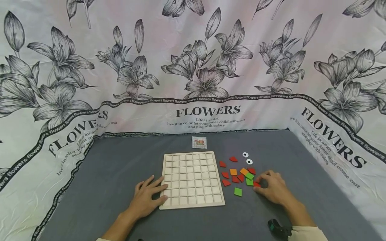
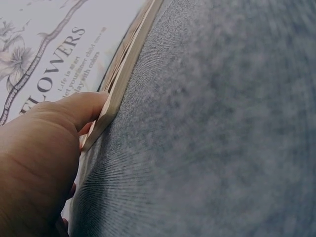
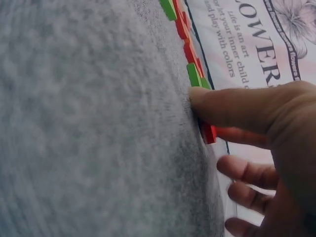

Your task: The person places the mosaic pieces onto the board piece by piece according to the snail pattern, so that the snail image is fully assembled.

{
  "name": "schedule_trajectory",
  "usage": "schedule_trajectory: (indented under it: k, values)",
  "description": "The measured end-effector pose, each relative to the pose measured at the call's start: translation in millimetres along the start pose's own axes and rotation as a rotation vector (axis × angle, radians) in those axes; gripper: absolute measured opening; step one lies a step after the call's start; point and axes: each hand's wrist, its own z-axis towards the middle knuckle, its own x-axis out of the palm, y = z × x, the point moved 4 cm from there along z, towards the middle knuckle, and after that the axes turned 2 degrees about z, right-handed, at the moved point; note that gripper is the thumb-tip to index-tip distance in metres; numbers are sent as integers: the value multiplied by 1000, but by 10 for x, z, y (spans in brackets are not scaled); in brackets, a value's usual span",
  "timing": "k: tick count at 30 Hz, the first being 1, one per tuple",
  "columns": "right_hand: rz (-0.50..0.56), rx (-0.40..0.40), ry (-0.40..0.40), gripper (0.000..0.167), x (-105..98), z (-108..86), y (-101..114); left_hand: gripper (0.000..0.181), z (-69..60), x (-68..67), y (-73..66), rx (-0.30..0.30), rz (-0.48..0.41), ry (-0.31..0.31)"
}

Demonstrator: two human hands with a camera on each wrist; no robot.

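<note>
A square wooden grid board (image 1: 193, 178) lies flat on the table, its cells bare. My left hand (image 1: 147, 198) rests at the board's left edge with fingers spread and fairly straight, the thumb touching the near corner. My right hand (image 1: 273, 188) is to the right of the board, thumb and index finger pinching a red piece (image 1: 256, 184) low at the table. In the right wrist view the thumb covers part of this red piece (image 3: 209, 132). Beside it are green tiles (image 1: 249, 182), orange tiles (image 1: 233, 172) and several other red pieces (image 1: 226, 182), some of them overlapping.
Two white rings with dark centres (image 1: 249, 161) lie beyond the coloured pieces. A small picture card (image 1: 199, 142) sits behind the board. Near the right sleeve is a black wrist device (image 1: 275, 228). A flower-printed curtain (image 1: 208, 113) borders the grey table (image 1: 120, 167).
</note>
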Motion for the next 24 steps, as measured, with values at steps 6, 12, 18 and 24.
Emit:
schedule_trajectory:
  k: [6, 12, 18, 24]
  values:
    - [112, 7, -116, 23, -79, 26, 24, 45, 8, 16, 11, 1, 0, -13]
    - [145, -128, -292, 26, -189, 40, 183, 45, 2, 17, 8, -1, -16, -6]
    - [207, -268, -410, 29, -314, 62, 507, 43, -9, 14, -13, 19, -30, -8]
    - [329, -322, -417, 34, -319, 118, 821, 41, -9, 10, -25, 45, -37, -25]
